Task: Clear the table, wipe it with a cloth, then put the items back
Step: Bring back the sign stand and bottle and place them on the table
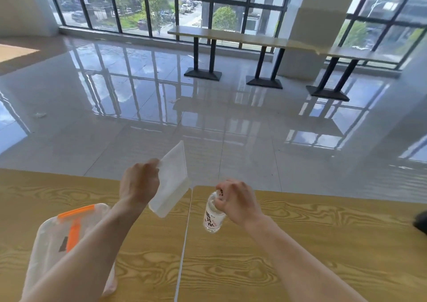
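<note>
Left grip (138,183) pinches a white tray (172,181) by one edge, left of the bottle (213,212); right grip (238,200) curls round the bottle's top, over the desk (300,244) (tilted). Risk: edge pinch lets tray slip.

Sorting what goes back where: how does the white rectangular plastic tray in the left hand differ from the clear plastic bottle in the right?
The white rectangular plastic tray is flat, boxy and milky; the clear plastic bottle is round and see-through, with red and black lettering. The left hand grips the tray by one edge; the right hand grips the bottle round its top. Both are tilted, one per hand.
</note>
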A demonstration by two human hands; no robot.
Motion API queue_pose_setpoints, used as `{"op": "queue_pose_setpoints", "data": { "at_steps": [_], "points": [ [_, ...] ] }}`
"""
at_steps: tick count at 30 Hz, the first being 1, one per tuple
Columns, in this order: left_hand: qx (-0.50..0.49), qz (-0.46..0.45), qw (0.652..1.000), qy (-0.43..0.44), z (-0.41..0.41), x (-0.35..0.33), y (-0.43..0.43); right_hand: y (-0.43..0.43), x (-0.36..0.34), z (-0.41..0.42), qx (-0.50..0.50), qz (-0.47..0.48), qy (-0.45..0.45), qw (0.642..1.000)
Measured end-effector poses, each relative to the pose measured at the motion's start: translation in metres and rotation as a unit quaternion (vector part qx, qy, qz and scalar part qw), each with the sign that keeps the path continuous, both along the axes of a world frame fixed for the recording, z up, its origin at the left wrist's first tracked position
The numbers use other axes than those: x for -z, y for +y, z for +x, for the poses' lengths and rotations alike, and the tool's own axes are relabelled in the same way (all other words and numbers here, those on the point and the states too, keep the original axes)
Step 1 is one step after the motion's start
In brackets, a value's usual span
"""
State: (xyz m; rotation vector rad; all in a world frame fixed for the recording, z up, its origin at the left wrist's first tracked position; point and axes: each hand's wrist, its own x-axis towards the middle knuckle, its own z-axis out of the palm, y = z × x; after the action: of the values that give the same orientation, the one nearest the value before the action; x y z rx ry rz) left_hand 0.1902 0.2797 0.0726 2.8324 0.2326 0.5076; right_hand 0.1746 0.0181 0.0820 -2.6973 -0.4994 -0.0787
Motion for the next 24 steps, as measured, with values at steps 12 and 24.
{"op": "queue_pose_setpoints", "data": {
  "at_steps": [12, 24],
  "points": [
    [0.151, -0.026, 0.988, 0.004, -0.036, -0.001, -0.157, -0.169, -0.010, -0.106, 0.192, 0.002, 0.015, 0.981],
    [0.184, -0.007, 0.983, 0.004, -0.105, 0.001, -0.348, -0.372, -0.007, -0.185, 0.261, -0.001, -0.011, 0.965]
  ]
}}
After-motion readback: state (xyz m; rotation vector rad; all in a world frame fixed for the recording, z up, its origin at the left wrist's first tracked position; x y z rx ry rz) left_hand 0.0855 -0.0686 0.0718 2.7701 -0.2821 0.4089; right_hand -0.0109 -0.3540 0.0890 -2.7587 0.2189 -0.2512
